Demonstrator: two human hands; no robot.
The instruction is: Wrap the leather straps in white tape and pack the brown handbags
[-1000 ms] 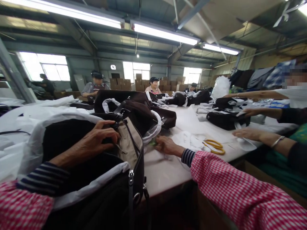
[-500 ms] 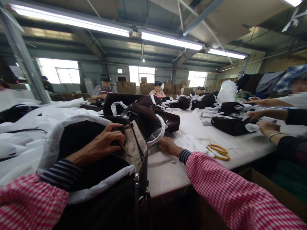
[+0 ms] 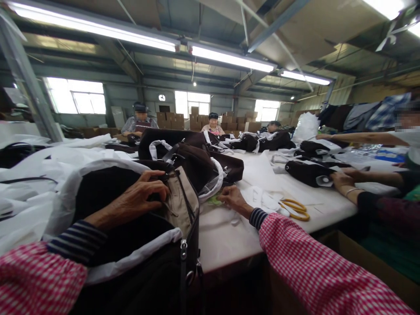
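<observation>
A dark handbag (image 3: 147,262) stands in front of me, its top open and its handles wrapped in white paper. Inside, a beige lining (image 3: 177,199) shows beside a zip. My left hand (image 3: 142,197) reaches over the bag with curled fingers closed on the edge of the lining near the zip. To the right of the bag, my right hand (image 3: 234,199) is closed at the tabletop, fingertips pinching a small pale green piece (image 3: 215,201); what it is made of I cannot make out. Yellow-handled scissors (image 3: 295,209) lie right of that hand.
More dark handbags (image 3: 190,164) with wrapped handles stand just beyond. White wrapping paper (image 3: 26,188) heaps up on the left. At the right, a co-worker's hands (image 3: 344,179) handle another dark bag (image 3: 305,173). A cardboard box (image 3: 367,262) sits below the table edge.
The pale green piece now shows at my right fingertips, hidden before. My left hand stays on the lining. The co-worker's hands and bag at the right have shifted, and the view has turned slightly.
</observation>
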